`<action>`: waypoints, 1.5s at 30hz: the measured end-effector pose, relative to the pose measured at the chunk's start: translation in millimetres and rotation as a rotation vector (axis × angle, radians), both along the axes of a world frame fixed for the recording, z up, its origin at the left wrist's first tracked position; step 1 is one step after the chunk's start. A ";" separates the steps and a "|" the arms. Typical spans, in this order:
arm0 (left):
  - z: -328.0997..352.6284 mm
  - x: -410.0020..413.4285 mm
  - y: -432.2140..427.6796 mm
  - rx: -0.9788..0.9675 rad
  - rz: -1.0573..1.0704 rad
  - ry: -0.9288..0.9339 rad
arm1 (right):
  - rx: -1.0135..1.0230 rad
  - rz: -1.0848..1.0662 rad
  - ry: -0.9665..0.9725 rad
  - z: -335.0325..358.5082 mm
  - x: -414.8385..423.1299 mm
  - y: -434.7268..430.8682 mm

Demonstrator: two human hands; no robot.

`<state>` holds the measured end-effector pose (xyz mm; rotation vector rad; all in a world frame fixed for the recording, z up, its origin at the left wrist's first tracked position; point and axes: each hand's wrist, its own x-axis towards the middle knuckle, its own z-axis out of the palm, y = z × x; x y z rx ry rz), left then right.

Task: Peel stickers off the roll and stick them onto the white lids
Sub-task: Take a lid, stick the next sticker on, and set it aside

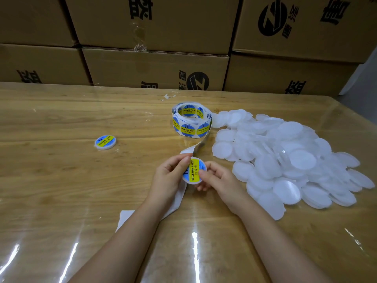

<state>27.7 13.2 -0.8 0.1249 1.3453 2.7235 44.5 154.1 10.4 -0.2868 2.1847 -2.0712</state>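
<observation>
A roll of round blue-and-yellow stickers [191, 120] stands on the wooden table, its empty white backing strip [175, 201] trailing toward me under my hands. Both hands hold one white lid [194, 170] with a sticker on its top. My left hand [170, 177] pinches its left edge, thumb pressing on the sticker. My right hand [216, 177] grips its right edge, thumb on the sticker's rim. A big pile of bare white lids [285, 156] lies to the right. One labelled lid [105, 142] lies alone at the left.
Stacked cardboard boxes [155, 68] line the table's far edge. A clear plastic film covers the table [61, 180] and glares near me. A small scrap of torn backing [168, 97] lies behind the roll.
</observation>
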 end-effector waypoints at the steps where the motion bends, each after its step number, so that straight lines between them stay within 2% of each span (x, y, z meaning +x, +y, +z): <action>1: -0.6 0.3 0.2 -0.009 -0.024 0.027 | -0.037 -0.028 -0.005 -0.4 -0.5 0.4; 4: -2.9 0.9 1.0 -0.089 -0.034 0.108 | -0.141 -0.107 -0.009 -1.9 -2.2 1.5; 8: -4.8 1.1 0.9 -0.084 0.015 0.093 | -0.164 -0.117 0.023 -3.4 -1.5 0.1; 12: -5.5 2.7 2.6 -0.167 0.006 0.132 | -0.169 -0.079 0.062 -2.3 -0.6 0.1; 17: -3.6 2.1 2.1 -0.060 0.004 0.107 | -0.171 -0.048 0.033 0.4 -0.5 -0.2; 23: -2.8 1.4 1.5 -0.112 -0.031 0.093 | -0.129 -0.068 0.005 -5.1 -1.8 -0.5; 27: -4.8 0.4 1.1 -0.169 -0.003 0.101 | -0.240 -0.164 -0.063 -6.7 -7.8 2.5; 29: -3.4 0.4 1.5 -0.114 0.014 0.086 | -0.266 -0.156 -0.077 -5.8 -8.9 3.3; 32: -1.6 0.0 0.6 0.018 0.014 0.041 | -0.189 -0.083 -0.045 -5.4 -7.1 2.9; 40: -1.3 -1.4 0.6 -0.080 0.011 0.018 | -0.059 0.015 -0.037 -4.5 -2.3 -1.3; 45: -2.9 -2.0 1.4 -0.073 -0.020 0.047 | -0.100 -0.009 -0.031 -2.4 -4.2 -0.7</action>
